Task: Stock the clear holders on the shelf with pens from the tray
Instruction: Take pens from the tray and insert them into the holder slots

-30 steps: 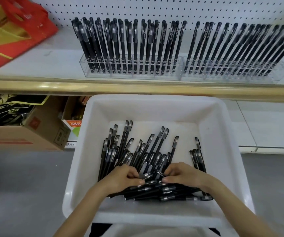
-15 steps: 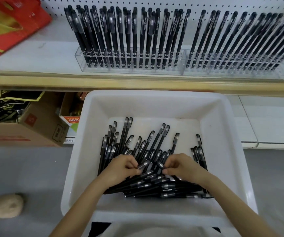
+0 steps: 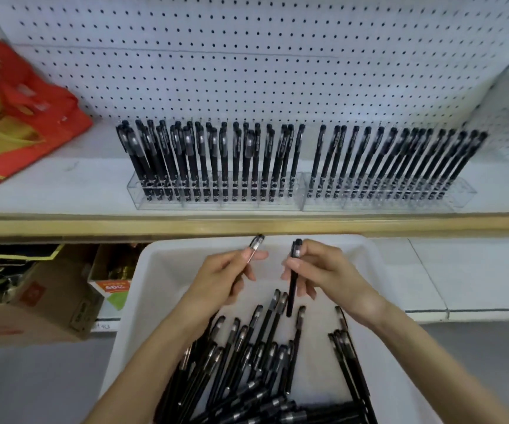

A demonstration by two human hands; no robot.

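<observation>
A heap of loose black pens (image 3: 247, 362) is being held in the white tray (image 3: 161, 270), with most of them crossing one another in its near half and a small bunch lying along its right side. On the shelf (image 3: 63, 185), two clear holders are being kept end to end. The left holder (image 3: 161, 203) is being filled by a dense row of upright pens (image 3: 210, 154), and the right holder (image 3: 461, 197) by a row of leaning pens (image 3: 400, 154).

A second ago both hands were being pressed into the heap at the near end of the tray. Now they are being held up over its far end, just below the shelf edge, and each is carrying a pen.

One pen (image 3: 254, 244) is being pinched between the thumb and fingers of the left hand (image 3: 219, 280). Its capped end is sticking out up and to the right, past the fingertips and towards the shelf edge. A second pen (image 3: 293, 283) is being gripped by the curled fingers of the right hand (image 3: 323, 270). It is being held nearly upright, with its cap above the thumb and its lower end hanging just over the heap.
</observation>
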